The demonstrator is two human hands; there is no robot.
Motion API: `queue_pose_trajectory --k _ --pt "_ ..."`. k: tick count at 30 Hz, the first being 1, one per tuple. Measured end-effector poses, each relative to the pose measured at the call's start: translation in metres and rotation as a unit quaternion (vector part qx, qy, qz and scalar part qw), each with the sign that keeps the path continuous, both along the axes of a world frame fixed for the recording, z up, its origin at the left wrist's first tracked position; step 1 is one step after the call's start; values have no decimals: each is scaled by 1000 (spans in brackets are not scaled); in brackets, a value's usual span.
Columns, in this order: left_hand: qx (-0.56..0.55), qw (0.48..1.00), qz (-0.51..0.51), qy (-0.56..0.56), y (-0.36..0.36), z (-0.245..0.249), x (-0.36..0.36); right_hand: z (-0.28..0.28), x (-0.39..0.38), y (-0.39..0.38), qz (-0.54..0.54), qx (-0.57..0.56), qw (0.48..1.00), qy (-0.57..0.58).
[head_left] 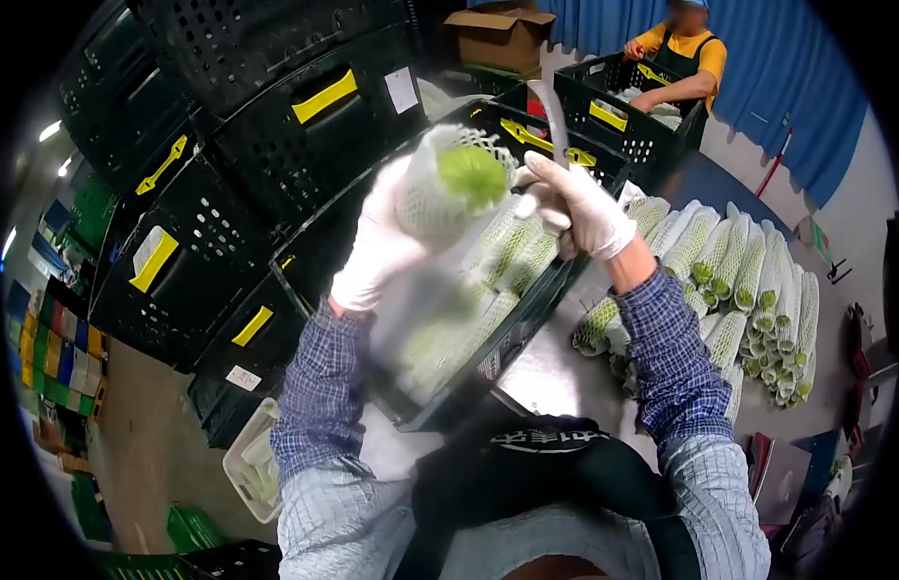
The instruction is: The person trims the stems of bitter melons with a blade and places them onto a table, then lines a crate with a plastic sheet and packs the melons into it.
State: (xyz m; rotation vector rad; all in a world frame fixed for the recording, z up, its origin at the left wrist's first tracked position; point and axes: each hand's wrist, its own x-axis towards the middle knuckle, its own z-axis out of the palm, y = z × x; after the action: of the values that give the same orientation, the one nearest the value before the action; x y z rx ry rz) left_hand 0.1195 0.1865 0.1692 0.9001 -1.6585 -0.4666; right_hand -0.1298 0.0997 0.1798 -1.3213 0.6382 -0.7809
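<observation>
My left hand [382, 237], in a white glove, is wrapped round a thick green vegetable [474, 176] in a white foam net sleeve [430, 184]. The bare green end faces up toward me. Close to its right, my gloved right hand [580, 208] is closed on a knife [556, 121] with a narrow, slightly curved blade that points up and away. Below both hands stands a dark crate [512, 353] with several netted green vegetables [512, 251] lying in it. Part of the crate is hidden behind my left hand and the vegetable.
On the table to the right lies a pile of netted vegetables [749, 261]. Dark crates with yellow handles [324, 97] are stacked at the left. Across the table a person [696, 63] reaches into another crate [604, 121]. A white basket [239, 459] stands low at the left.
</observation>
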Motion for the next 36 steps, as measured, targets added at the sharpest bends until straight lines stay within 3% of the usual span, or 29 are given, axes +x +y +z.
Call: queue_pose_trajectory --k 1,3,6,7,8,9,11,12,13,14,15,16,17,18,19,20,21,23,24,25,27,29,30,36 --pt "-105 990 58 -76 -12 5 1 -5 9 4 77 73 990 -88" --pt "-295 917 190 -189 -27 23 -3 -5 16 13 144 141 969 -143" --pt "-326 866 274 -261 -29 17 -13 -2 30 31 168 97 950 -245" --pt "-331 838 312 -303 -29 13 -15 2 30 31 165 -7 972 -169" --pt "-326 838 320 -298 -28 12 -16 3 33 38 140 8 971 -193" --pt "-305 803 381 -342 -28 13 -15 4 37 44 116 23 969 -215" --pt "-260 851 346 -296 -32 9 -3 1 40 45 73 -35 975 -207" --pt "-79 975 202 -50 -28 1 -5 2 43 46 37 -89 978 -184" --pt "80 989 39 120 -25 6 3 2 47 45 1 -145 976 -162" --pt "150 960 -100 215 -22 8 5 1 51 46 -28 -201 967 -153" --pt "216 898 -236 302 -14 9 5 -7 58 41 -60 -239 961 -129" --pt "243 875 -247 339 12 28 -21 -11 59 41 -93 -304 947 -40" --pt "277 888 -183 319 8 21 -24 -18 60 43 -124 -365 921 51" --pt "270 881 -210 326 9 16 -24 -29 64 40 -163 -479 857 95" --pt "264 873 -236 335 10 11 -24 -27 66 47 -181 -509 837 85" --pt "267 841 -260 393 5 2 -23 -30 65 48 -171 -530 828 71" --pt "242 867 -242 361 -4 -11 -12 -33 62 48 -161 -549 818 56" --pt "271 850 -279 354 4 -8 -12 -34 48 50 -118 -520 845 46" --pt "282 857 -254 348 6 -7 -12 -31 41 45 -125 -545 828 38" --pt "268 858 -250 360 7 -4 -14 -31 36 33 -148 -567 810 10" --pt "270 894 -229 276 0 -7 -12 3 28 37 -244 -556 794 25" --pt "272 905 -225 238 -1 -9 -15 30 23 33 -285 -611 738 3" --pt "274 910 -224 218 -2 -9 -17 43 21 41 -275 -586 762 13" --pt "290 914 -192 210 2 -14 -22 52 33 43 -304 -710 631 72"
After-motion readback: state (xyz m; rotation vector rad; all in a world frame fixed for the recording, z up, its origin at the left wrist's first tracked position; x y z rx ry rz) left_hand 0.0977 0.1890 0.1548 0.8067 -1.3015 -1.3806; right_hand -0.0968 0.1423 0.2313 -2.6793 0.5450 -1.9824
